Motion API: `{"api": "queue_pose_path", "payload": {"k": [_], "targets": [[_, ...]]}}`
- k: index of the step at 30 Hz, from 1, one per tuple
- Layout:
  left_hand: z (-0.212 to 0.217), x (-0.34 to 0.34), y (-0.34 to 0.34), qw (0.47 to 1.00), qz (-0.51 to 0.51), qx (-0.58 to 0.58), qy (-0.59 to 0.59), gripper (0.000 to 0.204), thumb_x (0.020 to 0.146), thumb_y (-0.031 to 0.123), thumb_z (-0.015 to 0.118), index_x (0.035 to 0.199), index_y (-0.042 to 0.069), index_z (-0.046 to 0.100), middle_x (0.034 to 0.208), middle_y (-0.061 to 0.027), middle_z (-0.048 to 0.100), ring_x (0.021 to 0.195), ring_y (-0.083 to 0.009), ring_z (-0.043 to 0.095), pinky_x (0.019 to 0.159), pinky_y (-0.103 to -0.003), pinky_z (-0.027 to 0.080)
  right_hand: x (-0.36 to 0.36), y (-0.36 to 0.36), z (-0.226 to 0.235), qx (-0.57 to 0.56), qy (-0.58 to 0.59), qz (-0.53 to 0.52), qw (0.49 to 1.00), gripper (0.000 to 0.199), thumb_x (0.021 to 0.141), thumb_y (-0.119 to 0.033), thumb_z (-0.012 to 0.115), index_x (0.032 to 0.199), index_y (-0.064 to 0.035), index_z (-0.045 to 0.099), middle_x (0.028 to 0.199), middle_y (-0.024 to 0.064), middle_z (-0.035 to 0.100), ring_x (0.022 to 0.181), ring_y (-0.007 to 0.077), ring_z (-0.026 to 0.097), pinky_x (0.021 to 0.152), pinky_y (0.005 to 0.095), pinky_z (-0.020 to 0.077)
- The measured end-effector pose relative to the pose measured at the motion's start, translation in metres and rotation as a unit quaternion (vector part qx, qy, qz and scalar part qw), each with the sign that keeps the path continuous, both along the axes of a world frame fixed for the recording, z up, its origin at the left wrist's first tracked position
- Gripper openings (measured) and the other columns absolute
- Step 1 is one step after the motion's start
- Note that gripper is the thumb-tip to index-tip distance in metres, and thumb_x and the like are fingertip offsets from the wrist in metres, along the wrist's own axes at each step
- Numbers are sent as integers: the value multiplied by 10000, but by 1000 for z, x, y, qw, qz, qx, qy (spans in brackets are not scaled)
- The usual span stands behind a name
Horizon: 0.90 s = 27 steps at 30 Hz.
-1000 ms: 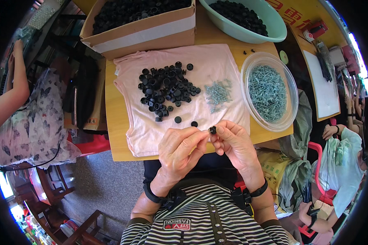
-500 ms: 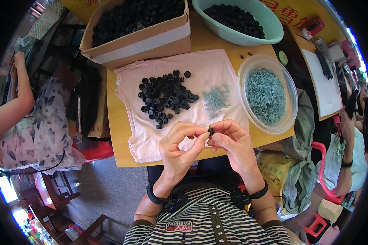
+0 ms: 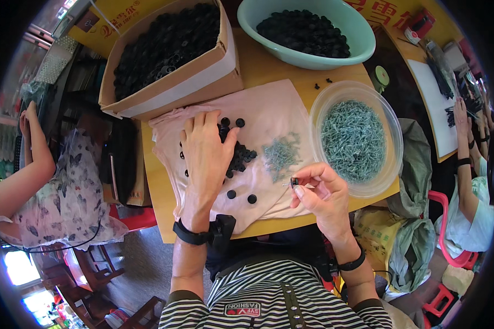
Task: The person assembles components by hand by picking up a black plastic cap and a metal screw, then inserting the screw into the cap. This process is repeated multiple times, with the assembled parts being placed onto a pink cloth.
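Note:
My left hand [image 3: 203,151] lies over a heap of small black plastic caps [image 3: 241,158], palm down with its fingers stretched out, and hides much of the heap. Between thumb and fingertips, my right hand [image 3: 325,193] pinches a black cap [image 3: 295,181] with a thin silvery screw showing at its left side. A small pile of silvery screws [image 3: 280,156] sits between the hands, on the pale pink cloth [image 3: 274,101]. Nearer me, two loose black caps [image 3: 252,199] rest on the cloth.
A cardboard box [image 3: 195,86] full of black caps stands back left. Behind the cloth is a pale green basin [image 3: 307,59] with more caps. A round clear tub [image 3: 392,129] of screws stands right. Other people sit at both sides, one at a white board [image 3: 431,107].
My left hand has left my right hand and moved forward-left onto the cap heap. My right hand has shifted slightly right, still pinching a cap. Two loose caps now lie nearer me.

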<state>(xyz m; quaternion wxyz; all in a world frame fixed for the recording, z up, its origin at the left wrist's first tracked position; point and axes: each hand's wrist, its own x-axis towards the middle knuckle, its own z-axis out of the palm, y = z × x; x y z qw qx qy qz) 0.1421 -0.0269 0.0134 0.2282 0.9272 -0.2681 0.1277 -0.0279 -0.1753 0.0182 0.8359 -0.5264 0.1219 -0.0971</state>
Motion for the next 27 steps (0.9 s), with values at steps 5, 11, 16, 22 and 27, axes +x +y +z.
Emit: {"api": "queue_pose_path", "payload": {"k": [5,11,16,22,27], "targets": [[-17,14,-11,997,28,61,44,279,775,211,674,977,23,629,990,-114,615,973,-314,540,844,-438,392,2,0,-2,-9,17,1,1000,216,832,43,643,1042,14,602,942,36,580,828,79,575,694,217,521],[-22,15,-16,997,3,37,60,182,749,127,643,909,46,614,947,-105,624,971,-313,541,854,-459,378,-1,0,6,-34,31,25,999,201,825,32,650,1020,7,612,958,26,578,842,71,571,675,202,506],[-11,1,-6,998,-50,-24,23,247,734,80,663,972,63,599,948,-97,619,955,-296,540,869,-446,376,-4,5,10,-38,25,17,999,192,824,26,651,1011,8,617,948,31,590,827,70,574,667,201,506],[4,-50,13,899,-122,-347,239,417,759,-86,638,1137,34,511,933,-67,574,886,-160,631,793,-300,503,-2,11,9,-176,-26,1,984,217,812,32,652,1024,-8,627,932,47,615,797,79,596,642,208,515],[10,-88,31,845,-172,-382,332,453,777,-95,658,1178,7,473,976,-62,567,878,-129,620,788,-252,506,1,25,20,-329,-125,15,936,239,818,19,656,1052,-18,618,953,70,624,795,99,620,617,222,526]]}}
